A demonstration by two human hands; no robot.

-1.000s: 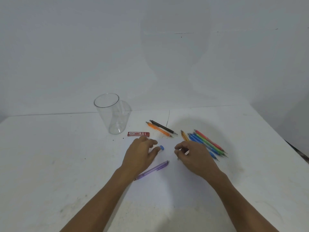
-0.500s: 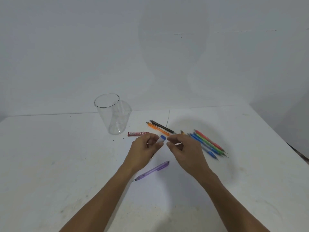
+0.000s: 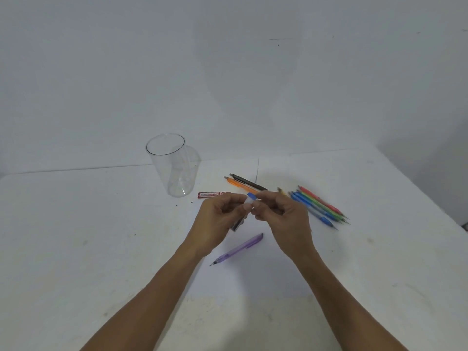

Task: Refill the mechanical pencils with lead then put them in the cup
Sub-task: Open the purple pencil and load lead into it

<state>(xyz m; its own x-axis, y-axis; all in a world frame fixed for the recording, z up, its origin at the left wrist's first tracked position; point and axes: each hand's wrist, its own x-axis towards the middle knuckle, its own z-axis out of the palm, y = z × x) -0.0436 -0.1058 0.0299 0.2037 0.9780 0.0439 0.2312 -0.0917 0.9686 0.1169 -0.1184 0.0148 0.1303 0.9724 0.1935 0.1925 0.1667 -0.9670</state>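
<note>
"Fingers [image 3: 233,198] of my left hand [image 3: 217,221] are curled round the lead tube [image 3: 238,224], holding it tilted above the table [image 3: 101,249]. My right hand [image 3: 286,221] pinches its blue cap [image 3: 252,196] between thumb and forefinger."

"Which step is that?"

"Opening the lead supply, I'd say. No pencil has gone in yet: the cup [image 3: 174,168] stands upright and empty at the far left, well apart from my hands."

"And the pencils?"

"The purple pencil [image 3: 240,248] lies flat just below my hands, tip toward me; probably the first to fill. An orange pencil [image 3: 239,184] and a dark pencil [image 3: 249,183] lie beyond my knuckles, and a bunch of coloured pencils [image 3: 319,205] sits to the right. A red lead case [image 3: 211,195] lies near the cup."

"What next?"

"Cap off without tipping the tube, or leads may spill. Then one hand must lift the purple one, open its top end and feed a lead in. Leads snap easily, so a light pinch and a straight push."
</note>
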